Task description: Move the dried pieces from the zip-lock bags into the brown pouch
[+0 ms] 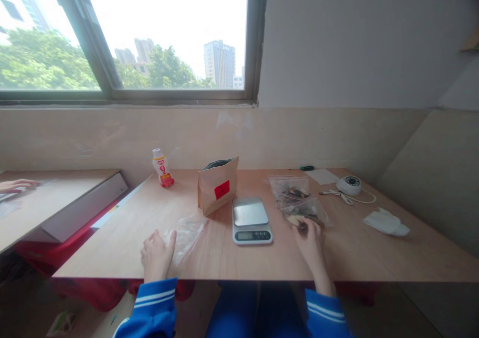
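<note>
My left hand rests on the table with its thumb apart from the fingers, holding nothing, beside a flat clear zip bag with a red seal line. My right hand is at the near edge of a clear zip bag containing pale and dark pieces. Its thumb and fingers are closed around something dark brown, too small to name. Behind lies another zip bag of similar pieces. Between my hands sits a digital kitchen scale, its steel plate bare. A brown paper pouch with a red label stands upright, its top open.
A white and red bottle stands at the back left. To the right are a white dome camera with cables, a white paper sheet, a dark green marker and a folded white cloth or tissue. Another person's hand is at the left table.
</note>
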`<move>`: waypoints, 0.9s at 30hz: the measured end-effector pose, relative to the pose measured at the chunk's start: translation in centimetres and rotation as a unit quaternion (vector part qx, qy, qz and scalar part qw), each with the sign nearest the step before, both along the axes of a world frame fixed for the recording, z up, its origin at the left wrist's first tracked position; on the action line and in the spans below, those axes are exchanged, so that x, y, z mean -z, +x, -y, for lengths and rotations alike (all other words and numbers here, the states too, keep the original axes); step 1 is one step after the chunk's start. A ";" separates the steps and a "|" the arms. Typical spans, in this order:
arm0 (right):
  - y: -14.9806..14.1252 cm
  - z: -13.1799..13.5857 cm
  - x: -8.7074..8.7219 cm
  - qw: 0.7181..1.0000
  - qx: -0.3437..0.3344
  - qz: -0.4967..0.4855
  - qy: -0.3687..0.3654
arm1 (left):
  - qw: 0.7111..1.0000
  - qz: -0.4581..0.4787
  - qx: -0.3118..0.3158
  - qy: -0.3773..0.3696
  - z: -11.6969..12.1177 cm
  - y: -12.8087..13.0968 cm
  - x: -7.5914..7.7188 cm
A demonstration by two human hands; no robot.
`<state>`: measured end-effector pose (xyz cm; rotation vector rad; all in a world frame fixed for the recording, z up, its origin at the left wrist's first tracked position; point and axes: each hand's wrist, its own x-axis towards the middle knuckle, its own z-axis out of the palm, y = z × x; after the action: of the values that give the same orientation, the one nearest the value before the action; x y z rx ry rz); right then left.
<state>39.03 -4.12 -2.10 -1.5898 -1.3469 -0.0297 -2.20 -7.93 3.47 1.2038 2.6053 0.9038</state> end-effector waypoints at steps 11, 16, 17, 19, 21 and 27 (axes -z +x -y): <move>1.3 1.6 -2.0 0.994 0.048 -0.096 -0.008 | 0.971 -0.101 0.177 -0.122 1.1 2.9 3.3; -1.3 5.2 -6.7 0.948 0.011 -0.316 -0.023 | 0.989 0.019 0.098 -0.113 -1.1 4.5 0.7; -2.1 5.6 -7.6 0.943 -0.010 -0.332 -0.023 | 0.991 0.039 0.088 -0.088 -1.5 4.9 -0.1; -3.9 6.0 -9.1 0.935 -0.065 -0.347 -0.022 | 0.994 0.075 0.077 -0.007 -1.7 5.9 -1.7; -5.7 6.3 -10.0 0.926 -0.147 -0.347 -0.023 | 0.976 0.164 0.117 0.081 -1.0 7.4 -3.1; -11.1 6.7 -10.6 0.887 -0.382 -0.250 -0.071 | 0.788 0.536 0.283 0.107 2.5 12.4 -5.2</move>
<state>27.94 -10.82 8.50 -0.9730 -1.4738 0.9144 10.19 -10.41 8.70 0.9582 1.1813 1.2350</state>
